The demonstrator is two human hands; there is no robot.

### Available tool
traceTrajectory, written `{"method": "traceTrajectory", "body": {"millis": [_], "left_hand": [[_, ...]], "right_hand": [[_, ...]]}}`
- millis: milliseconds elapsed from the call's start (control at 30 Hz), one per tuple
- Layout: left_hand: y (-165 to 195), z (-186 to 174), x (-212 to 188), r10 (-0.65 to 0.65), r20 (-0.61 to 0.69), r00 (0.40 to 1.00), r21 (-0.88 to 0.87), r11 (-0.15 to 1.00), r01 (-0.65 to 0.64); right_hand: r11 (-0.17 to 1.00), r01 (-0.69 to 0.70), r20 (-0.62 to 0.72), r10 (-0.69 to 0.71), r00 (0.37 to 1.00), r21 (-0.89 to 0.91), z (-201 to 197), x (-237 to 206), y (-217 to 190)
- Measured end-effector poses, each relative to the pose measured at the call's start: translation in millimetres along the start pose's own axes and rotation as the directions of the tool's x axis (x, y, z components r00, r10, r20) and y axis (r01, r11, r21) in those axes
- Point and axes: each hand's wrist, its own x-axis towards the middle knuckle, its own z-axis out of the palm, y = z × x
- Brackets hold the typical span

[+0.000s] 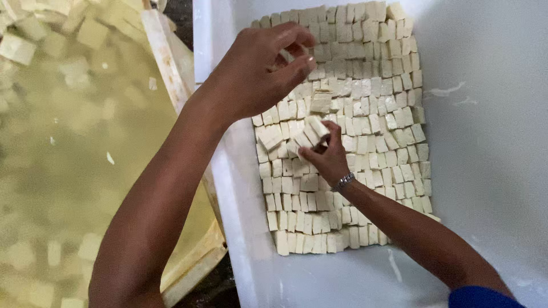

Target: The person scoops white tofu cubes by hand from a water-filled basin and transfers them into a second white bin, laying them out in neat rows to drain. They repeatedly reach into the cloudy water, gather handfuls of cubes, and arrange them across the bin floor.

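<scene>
Both forearms reach over the white tray (485, 171), where pale tofu blocks (365, 102) lie packed in rows. Left hand (257, 68) pinches one small block (285, 55) between fingertips; right hand (325, 157) grips several pieces (311, 132). Gentle pressure and snug, square seating should keep rows tidy.

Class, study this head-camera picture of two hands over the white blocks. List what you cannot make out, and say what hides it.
1. Blocks under the left hand: covered by palm and forearm.
2. Piece in its fingertips: mostly hidden by fingers.
3. Blocks in the yellowish liquid: blurred, cut by the left edge.
4. Blocks behind the right hand: hidden, though it grips a few white blocks.
5. White tray: cut off at the right.
</scene>
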Motion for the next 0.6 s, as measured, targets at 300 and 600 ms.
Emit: {"method": "traceTrajectory", "body": {"millis": [300,600], "left_hand": [[-2.1,-0.5,1.6,-0.031,0.005,1.0,-0.032,0.999,0.031],[-9.2,2.8,-0.9,-0.048,0.002,0.999,-0.022,0.999,0.048]], "right_hand": [[0.816,0.509,0.012,-0.527,0.85,-0.273,78.4,20.8,-37.3],[0.876,0.355,0.035,-0.364,0.931,-0.326,90.0,40.4,-35.4]]}}
